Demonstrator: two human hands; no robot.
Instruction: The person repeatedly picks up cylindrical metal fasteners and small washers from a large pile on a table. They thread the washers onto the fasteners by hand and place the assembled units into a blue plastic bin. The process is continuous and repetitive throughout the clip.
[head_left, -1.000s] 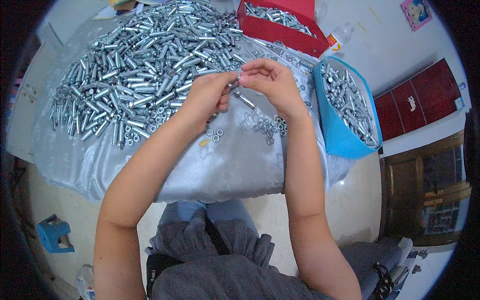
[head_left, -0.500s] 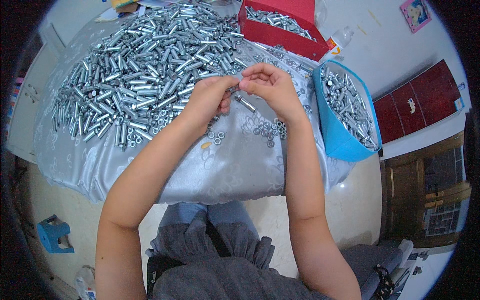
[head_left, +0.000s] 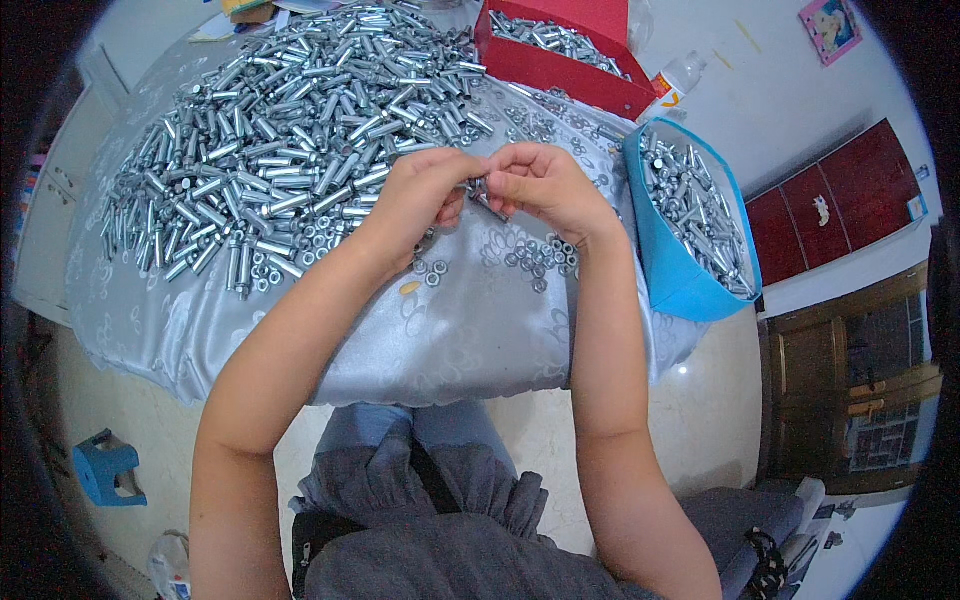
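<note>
Head view: hands (head_left: 490, 190) slightly higher now

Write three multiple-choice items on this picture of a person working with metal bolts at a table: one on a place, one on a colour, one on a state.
1. Where does the big loose pile of bolts lie?
A. on the table's left part
B. on the floor
C. in the person's lap

2. What colour is the container of bolts at the table's right edge?
A. yellow
B. blue
C. green

3. How are the left hand and right hand placed?
A. apart, flat on the table
B. hanging at the sides
C. together, pinching a small metal part between them

Answers: 1 A, the heap covers the cloth on the left; 2 B, its wall is bright blue; 3 C, the fingertips of both meet around the part.
</note>
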